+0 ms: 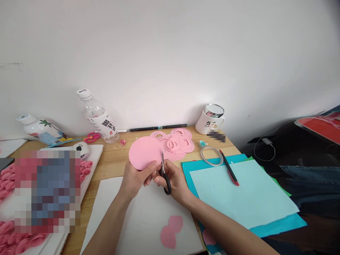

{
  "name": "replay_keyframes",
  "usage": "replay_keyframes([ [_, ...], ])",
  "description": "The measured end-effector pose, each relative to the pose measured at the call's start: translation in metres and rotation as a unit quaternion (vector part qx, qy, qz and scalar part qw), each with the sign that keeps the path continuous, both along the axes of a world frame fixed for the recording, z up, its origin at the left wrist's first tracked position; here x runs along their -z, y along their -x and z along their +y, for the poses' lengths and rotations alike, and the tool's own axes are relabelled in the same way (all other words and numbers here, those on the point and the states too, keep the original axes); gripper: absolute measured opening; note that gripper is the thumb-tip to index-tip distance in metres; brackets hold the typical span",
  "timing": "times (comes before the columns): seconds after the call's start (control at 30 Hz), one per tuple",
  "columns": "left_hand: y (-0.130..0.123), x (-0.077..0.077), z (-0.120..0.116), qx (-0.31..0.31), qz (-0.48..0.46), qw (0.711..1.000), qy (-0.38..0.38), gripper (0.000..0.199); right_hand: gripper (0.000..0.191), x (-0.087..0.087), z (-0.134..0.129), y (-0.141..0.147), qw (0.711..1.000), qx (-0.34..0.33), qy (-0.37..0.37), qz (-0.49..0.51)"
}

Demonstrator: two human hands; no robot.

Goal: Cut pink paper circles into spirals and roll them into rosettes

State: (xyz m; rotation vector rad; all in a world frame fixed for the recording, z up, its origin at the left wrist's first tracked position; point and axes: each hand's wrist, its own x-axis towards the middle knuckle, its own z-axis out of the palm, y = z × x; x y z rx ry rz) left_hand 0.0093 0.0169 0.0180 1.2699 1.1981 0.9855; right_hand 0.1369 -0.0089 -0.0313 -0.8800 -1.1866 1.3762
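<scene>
My left hand (135, 179) pinches the lower edge of a pink paper circle (145, 152), its face turned toward me. In my right hand (174, 179) is a pair of black-handled scissors (166, 180), with the blades pointing up beside the circle's right edge. Whether the blades touch the paper I cannot tell. Behind the hands lies a heap of pink spiral-cut paper (180, 143). Beneath them is a white sheet (143, 216), with small pink paper pieces (172, 232) on its lower right part.
To the right, a pen (230, 168) and a tape roll (211, 156) lie by blue paper sheets (244, 191). A mug (209, 120) and a plastic bottle (101, 122) stand near the wall. At left is a white board (92, 156) with pink paper roses (34, 239).
</scene>
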Motion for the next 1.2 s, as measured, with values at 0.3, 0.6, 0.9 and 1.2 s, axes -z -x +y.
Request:
replay_keyframes([
  [0.3, 0.0016, 0.0006, 0.0005, -0.005, -0.001, 1.000, 0.000, 0.030, 0.042, -0.0072, 0.0002, 0.0021, 1.000, 0.006, 0.026, 0.011],
  [0.6, 0.0009, 0.0034, 0.0030, 0.018, -0.058, 0.998, 0.013, 0.029, 0.043, -0.0062, -0.0011, 0.0037, 0.999, -0.001, 0.040, 0.019],
  [0.9, 0.0001, 0.0048, 0.0016, 0.018, 0.017, 1.000, -0.001, 0.030, 0.046, -0.0038, -0.0006, -0.0002, 0.999, 0.038, -0.005, -0.022],
  [1.2, 0.0021, 0.0084, 0.0038, 0.007, -0.004, 1.000, 0.004, 0.027, 0.041, -0.0006, 0.0005, -0.0014, 1.000, 0.020, 0.002, -0.017],
])
